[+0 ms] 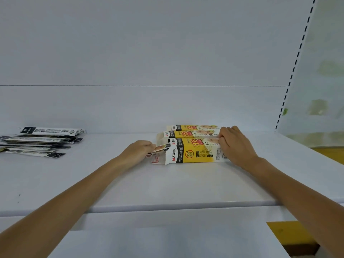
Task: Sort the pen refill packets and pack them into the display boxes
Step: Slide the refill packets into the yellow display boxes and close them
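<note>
Left hand [141,150] pinches a packet [162,147] at the open yellow-and-white display box [195,152] (lying sideways), right hand [235,144] gripping its end.

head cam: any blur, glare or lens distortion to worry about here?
Head view, all of it: even light, faint shadows, no glare on the shelf; near box print sharp, packets at left softer; slight smear where the left hand pinches the flap, right hand gripping the box crisp; wide-angle bend tilts the slotted upright, panel beyond it blurred.
</note>
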`<move>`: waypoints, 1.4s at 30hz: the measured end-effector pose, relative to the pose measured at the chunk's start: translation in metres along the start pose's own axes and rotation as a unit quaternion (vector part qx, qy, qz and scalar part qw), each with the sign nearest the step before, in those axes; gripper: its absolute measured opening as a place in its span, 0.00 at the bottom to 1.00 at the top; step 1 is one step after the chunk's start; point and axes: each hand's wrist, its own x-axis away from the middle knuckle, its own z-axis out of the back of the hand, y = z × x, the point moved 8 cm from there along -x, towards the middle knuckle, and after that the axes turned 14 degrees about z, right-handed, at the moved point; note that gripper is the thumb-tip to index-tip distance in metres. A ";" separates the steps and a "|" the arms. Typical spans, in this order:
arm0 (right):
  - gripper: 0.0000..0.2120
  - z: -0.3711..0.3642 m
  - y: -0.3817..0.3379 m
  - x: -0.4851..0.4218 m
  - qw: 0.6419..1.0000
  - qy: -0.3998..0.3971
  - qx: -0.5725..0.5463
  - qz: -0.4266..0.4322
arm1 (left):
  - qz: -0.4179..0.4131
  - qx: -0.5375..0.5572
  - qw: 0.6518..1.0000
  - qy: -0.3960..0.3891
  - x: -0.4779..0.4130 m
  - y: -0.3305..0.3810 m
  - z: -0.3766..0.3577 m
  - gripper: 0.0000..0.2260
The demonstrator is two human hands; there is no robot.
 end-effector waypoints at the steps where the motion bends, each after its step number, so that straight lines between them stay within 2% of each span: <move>1: 0.08 0.000 0.000 0.000 1.000 -0.002 -0.010 -0.005 | -0.008 -0.019 1.000 0.011 0.000 0.002 0.001 0.16; 4: 0.08 -0.001 -0.001 -0.002 1.000 -0.006 -0.025 -0.010 | -0.039 -0.081 0.995 0.044 0.002 0.011 0.006 0.15; 12: 0.07 -0.004 0.000 -0.002 0.999 0.006 -0.033 -0.009 | -0.072 -0.121 0.987 0.075 0.007 0.012 0.003 0.16; 16: 0.07 -0.005 0.001 -0.002 1.000 0.008 -0.028 -0.002 | -0.051 -0.107 0.991 0.055 0.007 0.009 0.002 0.18; 20: 0.06 -0.004 0.000 -0.001 0.999 0.014 -0.031 0.002 | 0.020 0.019 0.999 -0.034 0.003 0.002 -0.005 0.18; 22: 0.06 -0.005 0.001 -0.001 1.000 0.013 -0.028 0.006 | 0.028 0.019 0.998 -0.044 0.001 0.001 -0.005 0.17; 27: 0.11 -0.005 -0.001 -0.004 1.000 0.012 -0.022 0.008 | -0.080 -0.103 0.990 0.046 0.001 0.017 0.006 0.14; 32: 0.13 -0.006 0.000 -0.002 0.999 0.015 -0.031 0.009 | -0.114 -0.093 0.989 0.024 0.005 0.007 0.012 0.15; 37: 0.14 -0.006 0.000 -0.002 0.999 0.024 -0.031 0.011 | -0.160 -0.070 0.983 0.056 0.017 0.002 0.014 0.09; 42: 0.12 -0.008 0.001 -0.003 0.999 0.018 -0.042 0.018 | -0.194 -0.106 0.969 0.112 0.028 0.017 0.013 0.07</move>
